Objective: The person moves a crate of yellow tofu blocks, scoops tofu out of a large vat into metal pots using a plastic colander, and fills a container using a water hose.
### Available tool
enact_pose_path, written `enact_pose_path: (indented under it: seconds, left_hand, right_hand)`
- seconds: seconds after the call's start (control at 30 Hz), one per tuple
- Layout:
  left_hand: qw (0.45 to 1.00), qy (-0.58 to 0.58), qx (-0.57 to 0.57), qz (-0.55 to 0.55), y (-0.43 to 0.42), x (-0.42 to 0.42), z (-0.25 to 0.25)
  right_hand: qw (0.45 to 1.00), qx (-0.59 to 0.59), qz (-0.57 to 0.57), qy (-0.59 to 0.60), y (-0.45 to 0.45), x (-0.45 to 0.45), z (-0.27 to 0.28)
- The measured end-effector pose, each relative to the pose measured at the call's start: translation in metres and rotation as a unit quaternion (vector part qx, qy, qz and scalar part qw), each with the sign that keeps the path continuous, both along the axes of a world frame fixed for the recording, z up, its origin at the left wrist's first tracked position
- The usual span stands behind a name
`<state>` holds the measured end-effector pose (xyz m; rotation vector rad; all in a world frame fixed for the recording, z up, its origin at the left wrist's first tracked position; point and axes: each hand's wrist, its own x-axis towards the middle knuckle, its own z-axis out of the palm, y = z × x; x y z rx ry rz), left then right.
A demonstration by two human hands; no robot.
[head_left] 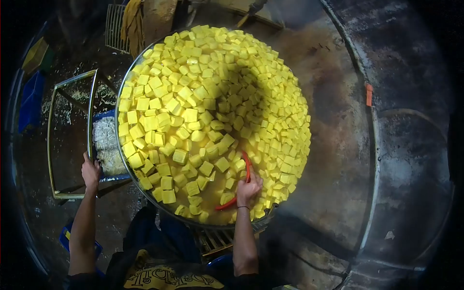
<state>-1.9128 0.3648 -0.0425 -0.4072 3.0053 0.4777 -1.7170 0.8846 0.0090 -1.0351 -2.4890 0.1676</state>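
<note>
Gripping a red rim (247, 165), the right hand (248, 190) hides its middle

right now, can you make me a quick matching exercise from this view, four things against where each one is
1. right hand
2. yellow cubes
3. left hand
4. small orange-red piece

A. at the metal frame
B. away from the vat, off to its right
C. in a grip on the curved red handle
D. heaped inside the round vat

Right pairs: 1-C, 2-D, 3-A, 4-B
</note>
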Motion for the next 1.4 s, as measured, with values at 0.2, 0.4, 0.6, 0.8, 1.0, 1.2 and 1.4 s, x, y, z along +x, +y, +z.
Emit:
enact_pose_path:
  seconds: [0.2, 0.4, 0.6, 0.8, 1.0, 1.2, 1.4]
  left_hand:
    - [1.000, 0.006, -0.004, 0.003, -0.006, 0.001, -0.008]
    - [0.999, 0.039, -0.001, -0.007, -0.013, 0.000, -0.018]
    - [0.997, 0.067, 0.003, -0.022, -0.007, 0.008, -0.011]
    - [1.000, -0.020, 0.003, -0.010, -0.019, 0.001, -0.026]
    - [0.976, 0.195, -0.085, -0.039, 0.069, 0.046, 0.053]
    - [0.857, -0.174, 0.471, -0.118, 0.236, 0.185, 0.080]
    - [0.632, -0.412, 0.655, 0.039, 0.306, 0.217, 0.048]
  right_hand:
    - [0.974, -0.143, -0.061, 0.166, 0.038, 0.043, -0.011]
    - [0.910, -0.291, -0.101, 0.278, 0.040, 0.054, -0.015]
    - [0.861, -0.358, -0.106, 0.346, 0.051, 0.083, -0.050]
    - [0.818, -0.383, -0.079, 0.421, 0.037, 0.092, -0.034]
    - [0.736, -0.447, -0.165, 0.481, 0.030, 0.099, -0.010]
    - [0.729, -0.467, -0.215, 0.451, 0.021, 0.091, 0.033]
    - [0.731, -0.468, -0.246, 0.432, 0.018, 0.090, 0.054]
